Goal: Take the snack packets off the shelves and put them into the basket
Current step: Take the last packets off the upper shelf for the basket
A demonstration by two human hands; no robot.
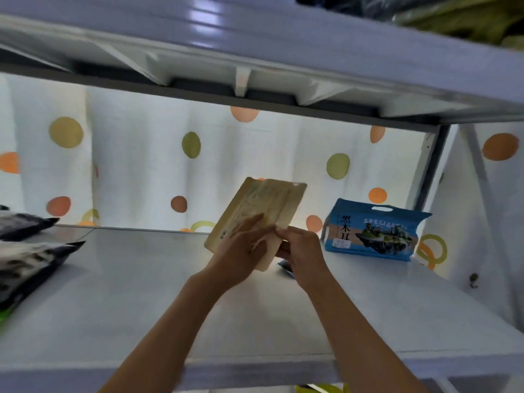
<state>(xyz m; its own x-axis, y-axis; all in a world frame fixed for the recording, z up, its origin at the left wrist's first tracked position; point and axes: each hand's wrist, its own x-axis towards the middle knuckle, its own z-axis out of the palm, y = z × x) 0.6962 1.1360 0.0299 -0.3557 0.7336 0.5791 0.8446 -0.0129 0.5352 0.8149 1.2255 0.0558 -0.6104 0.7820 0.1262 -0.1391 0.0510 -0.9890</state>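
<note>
Item: tan snack packet (256, 215), flat, tilted, raised above the white shelf (147, 282); printing on its face too blurred to read. Left hand (241, 251) lies over its lower face, fingers wrapped onto it; right hand (300, 251) pinches its lower right edge.

Item: blue packet (373, 231), upright at the shelf's right rear, carry-slot on top, marked "黑木耳" and a partly legible "SPECIA…"; small white sticker unreadable.

Item: dark packets (31, 259), lying at the shelf's left edge, lettering indistinct.

Backdrop: white curtain (136, 165), orange and green dots.

Basket: out of view.
</note>
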